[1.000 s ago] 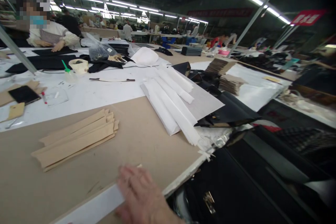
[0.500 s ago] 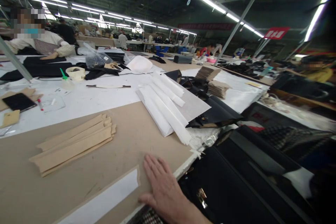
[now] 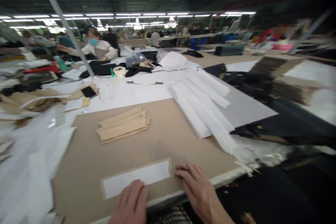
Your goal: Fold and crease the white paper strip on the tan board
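head view: blurred toward the sides, centre readable.
left hand (image 3: 131, 201): flat, fingers together, holding nothing, pressing on the near edge of the white strip (image 3: 136, 178).
right hand (image 3: 201, 189): flat and open, empty, fingertips just right of the strip's end, palm at the board's near edge.
strip position: lying flat on the brown board (image 3: 162, 140), near its front edge, framed by a thin brown border; possibly a glued patch, hard to tell through the blur.
risk, slip: uneven press from either hand could skew or crease the strip.
risk, overhang: board front edge close to the tabletop (image 3: 136, 92) lip; heavy palm weight there could tip or slide the board.
risk, clutter: white rolled sheets (image 3: 202, 108) hanging off the right corner, easy to snag with the right forearm.
open room: bare board between the strip and the tan card stack (image 3: 123, 126), enough to push forward.
edges: dark bags (image 3: 288, 119) crowding the right, loose white sheeting (image 3: 34, 168) on the left.
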Tool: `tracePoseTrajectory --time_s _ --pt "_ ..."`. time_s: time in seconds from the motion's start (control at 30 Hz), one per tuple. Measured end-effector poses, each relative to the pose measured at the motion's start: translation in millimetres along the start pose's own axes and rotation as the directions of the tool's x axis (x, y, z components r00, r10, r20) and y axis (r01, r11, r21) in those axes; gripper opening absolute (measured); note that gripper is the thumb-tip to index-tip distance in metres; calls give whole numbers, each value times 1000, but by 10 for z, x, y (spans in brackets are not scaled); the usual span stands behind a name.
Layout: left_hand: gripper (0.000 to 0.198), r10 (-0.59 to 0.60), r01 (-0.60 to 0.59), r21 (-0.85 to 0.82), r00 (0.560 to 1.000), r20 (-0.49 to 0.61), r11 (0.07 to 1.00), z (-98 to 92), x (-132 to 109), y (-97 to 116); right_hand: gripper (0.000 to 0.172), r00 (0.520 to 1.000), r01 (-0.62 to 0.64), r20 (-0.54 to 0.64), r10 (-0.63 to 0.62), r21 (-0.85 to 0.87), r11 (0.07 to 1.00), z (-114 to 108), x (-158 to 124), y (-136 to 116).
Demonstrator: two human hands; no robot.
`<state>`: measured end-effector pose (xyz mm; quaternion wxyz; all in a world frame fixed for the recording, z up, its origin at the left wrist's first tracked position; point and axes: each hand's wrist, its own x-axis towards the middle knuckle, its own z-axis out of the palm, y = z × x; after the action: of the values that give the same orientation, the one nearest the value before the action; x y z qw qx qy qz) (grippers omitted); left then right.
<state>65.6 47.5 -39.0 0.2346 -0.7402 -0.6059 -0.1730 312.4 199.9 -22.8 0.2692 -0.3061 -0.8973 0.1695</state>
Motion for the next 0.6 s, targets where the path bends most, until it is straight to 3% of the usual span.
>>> tracePoseTrajectory --time_s 0.07,0.23,0.4,0.5,0.6 --pt "26 -78 83 -133 996 49 988 12 278 226 29 1000 19 -6 -19 8 1000 78 -13 129" --pt "24 -168 180 -144 982 89 973 147 660 561 28 997 83 4 -83 48 995 114 -32 282" --pt "26 -105 111 -192 994 41 975 206 622 558 25 999 6 44 -12 116 993 -58 2 108" --pt "29 -32 20 -217 998 -50 976 366 512 442 22 991 -35 133 16 146 989 -189 66 1" --pt "28 89 -97 -92 992 -90 991 569 419 349 18 984 -26 176 10 89 996 -263 118 -5"
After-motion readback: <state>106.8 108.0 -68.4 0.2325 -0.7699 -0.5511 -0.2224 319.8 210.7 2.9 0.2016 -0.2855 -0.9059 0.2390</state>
